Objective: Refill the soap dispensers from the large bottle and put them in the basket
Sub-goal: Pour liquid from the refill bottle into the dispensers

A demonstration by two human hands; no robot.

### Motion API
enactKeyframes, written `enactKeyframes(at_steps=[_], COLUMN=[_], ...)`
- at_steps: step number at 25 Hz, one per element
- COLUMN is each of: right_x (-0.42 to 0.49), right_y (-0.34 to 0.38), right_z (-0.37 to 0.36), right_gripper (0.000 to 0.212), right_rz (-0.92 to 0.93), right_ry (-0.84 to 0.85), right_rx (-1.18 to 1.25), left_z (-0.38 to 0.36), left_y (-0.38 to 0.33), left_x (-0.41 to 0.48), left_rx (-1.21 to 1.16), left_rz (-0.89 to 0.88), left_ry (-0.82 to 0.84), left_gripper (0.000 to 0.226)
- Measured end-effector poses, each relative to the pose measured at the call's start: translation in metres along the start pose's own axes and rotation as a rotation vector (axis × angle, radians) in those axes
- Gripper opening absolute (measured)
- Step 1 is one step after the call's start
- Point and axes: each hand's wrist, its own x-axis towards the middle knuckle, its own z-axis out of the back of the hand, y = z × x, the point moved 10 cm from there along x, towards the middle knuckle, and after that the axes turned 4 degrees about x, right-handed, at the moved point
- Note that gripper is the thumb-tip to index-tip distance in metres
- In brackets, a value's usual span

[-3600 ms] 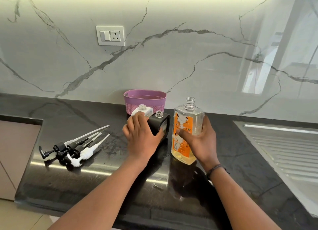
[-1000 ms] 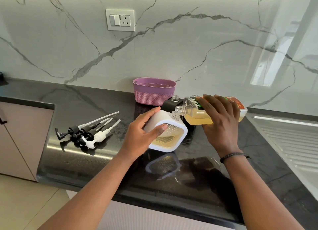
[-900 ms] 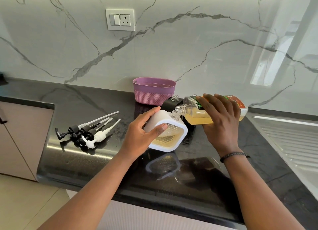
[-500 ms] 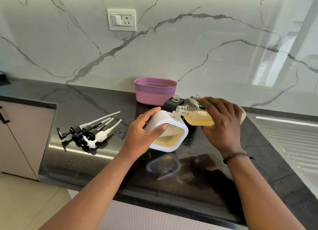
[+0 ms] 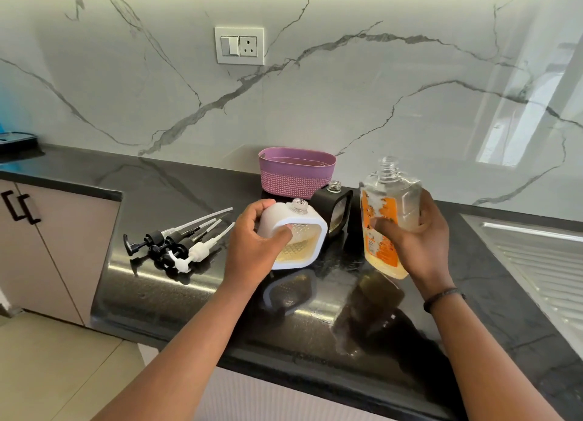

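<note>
On the black counter (image 5: 164,297), the left hand (image 5: 252,250) grips the white soap dispenser (image 5: 303,231), fingers wrapped over its top left corner and the thumb pressed on its clear patterned front. The dispenser is tilted a little, its open threaded neck pointing up and slightly toward the back wall, and yellow liquid fills its lower part. Whether its bottom edge rests on the counter or sits just above it cannot be told. The right hand (image 5: 416,244) is closed around the large bottle (image 5: 386,222), which stands nearly upright with its capless neck on top, an orange label facing left and yellow soap pooled in its lower end; the bottle is off the counter surface. Between the two, just behind the white dispenser, the black soap dispenser (image 5: 336,212) stands on the counter with its neck also open. Behind it, close to the back edge of the counter by the marble wall, sits the purple basket (image 5: 296,174); nothing shows above its rim. Toward the left edge of the counter lies a cluster of pump heads (image 5: 176,241), black and white, with their tubes pointing toward the back right. A ribbed steel draining board (image 5: 530,259) takes up the right end.
</note>
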Motion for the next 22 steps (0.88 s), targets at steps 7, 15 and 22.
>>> enactKeyframes(at_steps=[7, 15, 22], right_x=[-0.019, -0.030, -0.043], right_y=[-0.010, -0.008, 0.001], right_z=[-0.045, -0.077, -0.081], right_gripper=[0.055, 0.068, 0.069], right_rz=[-0.146, -0.128, -0.104], right_ry=[0.182, 0.294, 0.205], right_rx=[0.286, 0.317, 0.179], left_z=[0.019, -0.012, -0.024], left_y=[0.013, 0.028, 0.020], left_x=[0.010, 0.048, 0.050], left_rx=[0.169, 0.304, 0.264], left_rz=[0.077, 0.025, -0.004], left_ry=[-0.227, -0.246, -0.171], left_gripper=[0.053, 0.060, 0.053])
